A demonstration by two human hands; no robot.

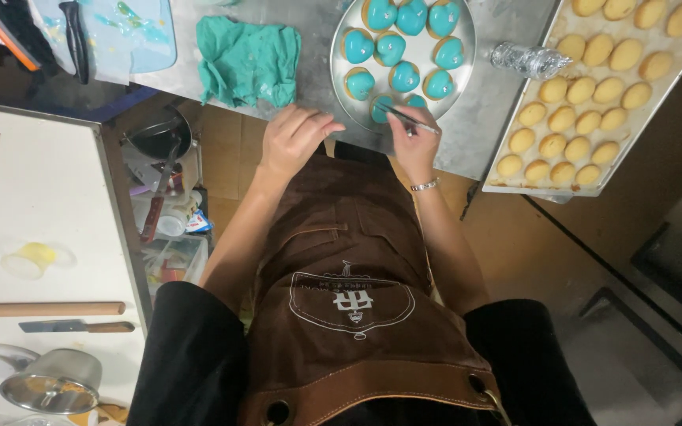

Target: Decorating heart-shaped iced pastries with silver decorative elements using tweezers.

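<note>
Brown apron [349, 292] nearest, then both hands at the steel table [475, 142] edge. Left hand [294, 138] rests loosely curled, holding nothing. Right hand [416, 142] pinches thin tweezers [410, 119] — tips over a teal cookie [383, 106] at the plate's [339, 79] near rim. Best judged: brace the wrist and touch lightly, so the glaze stays smooth. Plain cookies fill the tray [507, 177] — farther right.

Just beyond the hands, a round matt metal plate [339, 79] carries cookies with glossy, smooth turquoise icing [405, 76] on the dull brushed-metal counter [467, 134], a thin shiny metal tool [410, 120] lies in the right hand [415, 142], and crumpled teal cloth [248, 59] sits beyond the left hand [292, 138].
</note>
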